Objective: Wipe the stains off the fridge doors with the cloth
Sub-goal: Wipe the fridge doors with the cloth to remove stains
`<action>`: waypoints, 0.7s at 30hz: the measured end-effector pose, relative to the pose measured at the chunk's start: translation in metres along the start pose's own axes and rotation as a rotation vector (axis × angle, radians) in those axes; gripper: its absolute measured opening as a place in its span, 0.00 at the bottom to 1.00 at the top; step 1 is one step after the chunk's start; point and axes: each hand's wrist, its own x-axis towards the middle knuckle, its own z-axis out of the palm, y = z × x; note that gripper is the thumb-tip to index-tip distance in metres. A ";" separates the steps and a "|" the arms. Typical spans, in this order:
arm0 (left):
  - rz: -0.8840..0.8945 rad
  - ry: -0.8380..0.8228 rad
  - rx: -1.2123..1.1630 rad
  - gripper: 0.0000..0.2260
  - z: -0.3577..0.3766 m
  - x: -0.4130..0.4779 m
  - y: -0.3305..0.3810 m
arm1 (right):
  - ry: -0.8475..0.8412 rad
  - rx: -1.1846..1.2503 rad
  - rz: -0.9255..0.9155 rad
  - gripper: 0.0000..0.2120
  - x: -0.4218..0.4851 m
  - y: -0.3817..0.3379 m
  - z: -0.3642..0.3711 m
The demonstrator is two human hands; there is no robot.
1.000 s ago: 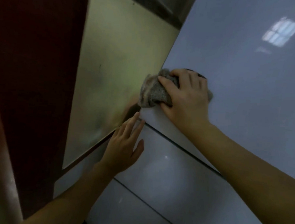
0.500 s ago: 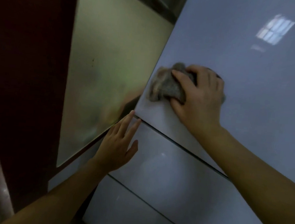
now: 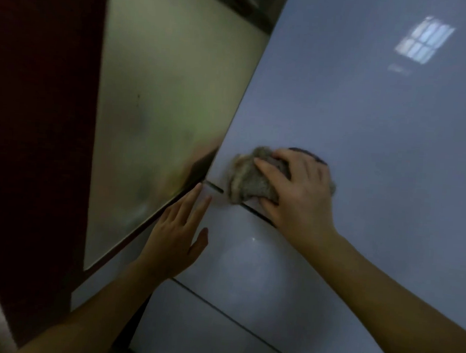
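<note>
A window reflection (image 3: 425, 43) is glinting at one o'clock on the pale fridge door (image 3: 369, 125), with a metal panel (image 3: 163, 87) at nine. The right hand (image 3: 300, 195) is clamping its grip on the grey cloth (image 3: 251, 180), now slid lower onto the door seam. The left hand (image 3: 174, 235) is resting flat at seven, grip apart.

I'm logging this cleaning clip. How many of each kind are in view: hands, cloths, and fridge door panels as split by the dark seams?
Hands: 2 (left hand, right hand)
Cloths: 1 (grey cloth)
Fridge door panels: 3 (upper panel, middle panel, lower panel)
Total: 6
</note>
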 end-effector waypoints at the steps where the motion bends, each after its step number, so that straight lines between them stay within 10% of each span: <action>1: 0.008 0.011 -0.015 0.28 -0.003 0.001 0.001 | 0.038 -0.008 0.034 0.24 0.006 0.008 -0.009; 13: 0.087 0.165 -0.034 0.26 -0.049 0.053 0.024 | -0.104 0.068 -0.103 0.20 -0.095 0.006 0.010; 21: 0.280 0.172 0.004 0.25 -0.076 0.132 0.089 | 0.233 -0.037 0.221 0.24 0.004 0.118 -0.103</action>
